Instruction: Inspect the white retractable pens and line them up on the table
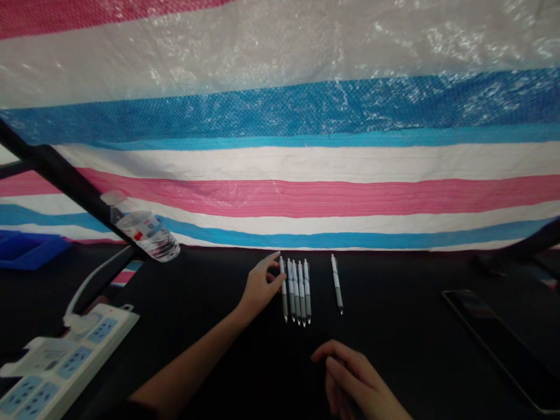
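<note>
At far left, a blue tray (37,249) is cut off by the picture edge, so its interior is only partly shown. Nearer, a white power strip (90,357) is fitted with a plugged-in white cable (90,284); the print on the adapter (46,357) cannot be read. A tilted clear bottle (154,234), marked with a red-and-white label whose wording is illegible, is partly filled with clear liquid. The leftmost pen (284,297) is touched by the left hand (259,287), thumb and index finger extended; whether it is gripped cannot be told. Four pens (299,294) are aligned close beside it, and a single pen (336,284) is set apart rightward. The right hand (350,376) is held nearer, fingers loosely bent. Black table top (402,326) is extended between the single pen and a dark-screened device (499,347). The far edge is bordered by a striped sheet (350,198).
</note>
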Demonstrator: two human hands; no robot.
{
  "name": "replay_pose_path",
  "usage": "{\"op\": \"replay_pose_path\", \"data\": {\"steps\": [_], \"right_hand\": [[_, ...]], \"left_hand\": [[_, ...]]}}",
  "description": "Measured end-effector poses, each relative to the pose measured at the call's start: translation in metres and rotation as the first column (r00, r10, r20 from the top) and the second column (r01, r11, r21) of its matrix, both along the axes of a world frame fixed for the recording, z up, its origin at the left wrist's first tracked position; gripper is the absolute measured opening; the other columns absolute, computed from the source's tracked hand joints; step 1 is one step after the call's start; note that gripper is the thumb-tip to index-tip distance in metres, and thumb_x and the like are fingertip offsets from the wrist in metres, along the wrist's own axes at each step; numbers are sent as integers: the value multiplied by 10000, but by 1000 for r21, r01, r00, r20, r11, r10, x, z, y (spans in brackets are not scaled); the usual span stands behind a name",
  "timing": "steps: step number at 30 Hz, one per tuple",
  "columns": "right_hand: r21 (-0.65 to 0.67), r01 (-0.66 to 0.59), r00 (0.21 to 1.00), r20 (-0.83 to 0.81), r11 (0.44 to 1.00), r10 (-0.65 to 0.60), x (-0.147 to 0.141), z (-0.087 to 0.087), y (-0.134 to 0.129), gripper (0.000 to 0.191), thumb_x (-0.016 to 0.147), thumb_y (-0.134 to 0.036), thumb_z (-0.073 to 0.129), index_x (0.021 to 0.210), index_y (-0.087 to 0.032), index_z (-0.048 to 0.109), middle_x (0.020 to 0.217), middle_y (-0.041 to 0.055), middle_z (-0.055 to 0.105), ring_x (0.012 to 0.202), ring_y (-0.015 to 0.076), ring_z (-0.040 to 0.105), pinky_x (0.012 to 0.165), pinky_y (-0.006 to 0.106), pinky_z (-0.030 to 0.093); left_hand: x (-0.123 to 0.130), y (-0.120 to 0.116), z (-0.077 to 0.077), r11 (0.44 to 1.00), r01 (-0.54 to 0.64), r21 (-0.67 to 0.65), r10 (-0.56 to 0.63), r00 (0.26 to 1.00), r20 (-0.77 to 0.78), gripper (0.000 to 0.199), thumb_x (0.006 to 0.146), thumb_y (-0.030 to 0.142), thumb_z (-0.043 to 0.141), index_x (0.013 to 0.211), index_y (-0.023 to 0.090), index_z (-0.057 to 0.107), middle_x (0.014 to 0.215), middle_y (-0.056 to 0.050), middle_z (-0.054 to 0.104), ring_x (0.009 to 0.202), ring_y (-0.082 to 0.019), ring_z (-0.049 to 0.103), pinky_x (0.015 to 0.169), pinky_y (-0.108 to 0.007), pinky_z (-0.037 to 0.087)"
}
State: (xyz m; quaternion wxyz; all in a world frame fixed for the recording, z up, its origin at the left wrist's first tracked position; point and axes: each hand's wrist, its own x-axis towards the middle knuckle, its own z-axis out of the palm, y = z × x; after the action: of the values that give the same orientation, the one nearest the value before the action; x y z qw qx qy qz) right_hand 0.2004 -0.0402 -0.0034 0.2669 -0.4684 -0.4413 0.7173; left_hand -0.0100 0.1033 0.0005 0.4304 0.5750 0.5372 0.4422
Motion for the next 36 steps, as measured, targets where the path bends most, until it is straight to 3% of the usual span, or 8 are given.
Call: {"op": "replay_pose_path", "data": {"steps": [4, 7, 10, 13, 15, 20, 29, 36], "right_hand": [[60, 4, 999, 48, 998, -7, 3, 3, 0, 624, 863, -731, 444, 1058, -153, 577, 554, -26, 570, 380, 78, 438, 392, 185, 324], [287, 11, 969, 232, 958, -80, 11, 10, 4, 495, 951, -602, 410, 1078, -166, 606, 628, -3, 588, 500, 123, 544, 472, 223, 410], [591, -116, 843, 483, 799, -235, 23, 17, 11, 296, 994, -385, 441, 1141, -202, 621, 870, 68, 680, 784, 203, 653, 710, 315, 526], [731, -373, 674, 637, 571, -375, 33, 13, 19, 335, 966, -178, 425, 1250, -212, 600, 1139, 114, 675, 1067, 269, 613, 886, 397, 525], [709, -540, 542, 705, 454, -456, 37, 5, 24, 468, 898, -61, 439, 1327, -200, 560, 1341, 112, 603, 1242, 307, 518, 989, 449, 485], [587, -735, 313, 738, 340, -598, 38, -15, 29, 579, 803, 39, 453, 1329, -170, 572, 1407, 102, 577, 1247, 353, 517, 912, 482, 537], [702, -684, 507, 652, 196, -563, 34, 12, 26, 329, 958, -68, 408, 1166, -122, 658, 1088, 130, 719, 964, 262, 654, 800, 397, 584], [928, -372, 737, 308, 19, -602, 39, 26, 7, 350, 901, -11, 535, 1210, -128, 650, 1047, 114, 708, 972, 228, 659, 808, 345, 563]], "left_hand": [[0, -11, -1, 997, 1, -76, 2, 999, 44, 430, 749, 217, 675, 1175, 173, 639, 1039, -68, 658, 542, -97, 659, 525, -234, 574], [-3, -26, 7, 991, 25, -130, -20, 999, 38, 401, 771, 212, 643, 1170, 175, 630, 1076, -80, 648, 634, -139, 703, 579, -271, 595], [-6, -46, 20, 980, 68, -185, -65, 998, 23, 402, 789, 227, 639, 1187, 180, 619, 1093, -96, 654, 719, -182, 714, 619, -307, 600], [-7, -68, 30, 966, 130, -221, -126, 991, 34, 371, 807, 259, 643, 1175, 213, 638, 1118, -100, 666, 758, -198, 701, 617, -306, 586], [-5, -82, 33, 954, 161, -252, -152, 987, 55, 371, 811, 261, 645, 1180, 220, 638, 1125, -107, 664, 771, -205, 688, 624, -313, 581], [3, -105, 34, 944, 217, -249, -201, 976, 88, 333, 850, 278, 611, 1179, 240, 640, 1136, -102, 661, 789, -201, 666, 649, -303, 572], [2, -117, 23, 970, 168, -176, -163, 986, 38, 244, 877, 297, 594, 1102, 248, 673, 1016, -72, 695, 813, -209, 681, 717, -310, 577], [5, -122, 29, 965, 172, -199, -156, 983, 96, 233, 868, 292, 608, 1083, 241, 682, 992, -71, 695, 783, -204, 680, 708, -306, 574]]}}
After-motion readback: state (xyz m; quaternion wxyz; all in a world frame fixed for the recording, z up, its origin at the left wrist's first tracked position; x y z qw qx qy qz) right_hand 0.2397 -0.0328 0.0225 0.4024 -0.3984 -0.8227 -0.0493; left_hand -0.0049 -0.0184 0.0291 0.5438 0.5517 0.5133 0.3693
